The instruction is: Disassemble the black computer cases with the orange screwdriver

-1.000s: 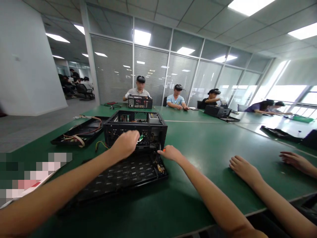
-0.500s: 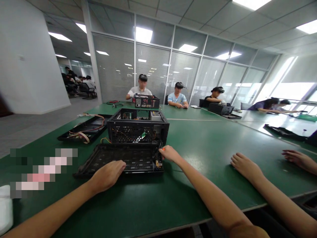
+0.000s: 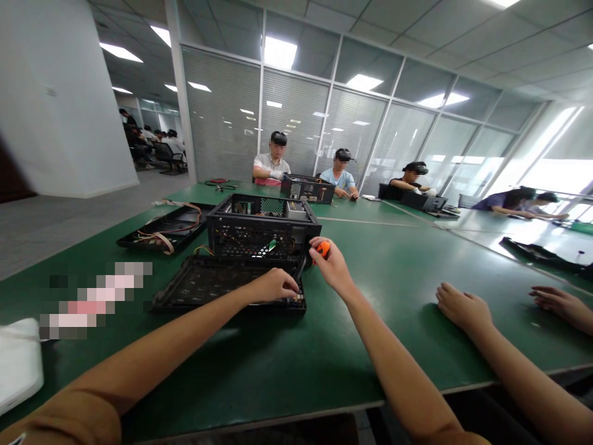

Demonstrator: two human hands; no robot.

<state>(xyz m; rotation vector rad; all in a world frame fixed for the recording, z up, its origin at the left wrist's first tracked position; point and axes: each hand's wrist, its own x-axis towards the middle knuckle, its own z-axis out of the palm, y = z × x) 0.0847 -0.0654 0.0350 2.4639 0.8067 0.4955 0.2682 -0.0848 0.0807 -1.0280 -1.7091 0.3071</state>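
Note:
A black open computer case (image 3: 259,233) stands on the green table (image 3: 380,272). In front of it lies its flat black perforated panel (image 3: 217,287). My left hand (image 3: 273,285) rests on the panel's right end, fingers curled in a pinch by a small part there. My right hand (image 3: 331,262) is raised just right of the case, closed around an orange-handled screwdriver (image 3: 323,248) whose dark shaft points down toward the panel's corner.
A second black panel with loose cables (image 3: 162,228) lies left of the case. Another person's hands (image 3: 463,309) rest flat on the table at my right. Several people work on cases (image 3: 308,188) at the far side. A white object (image 3: 18,364) sits at the near left.
My left hand slid right along the panel to its right end. My right hand lifted off the panel corner, and the orange handle now shows in its grip.

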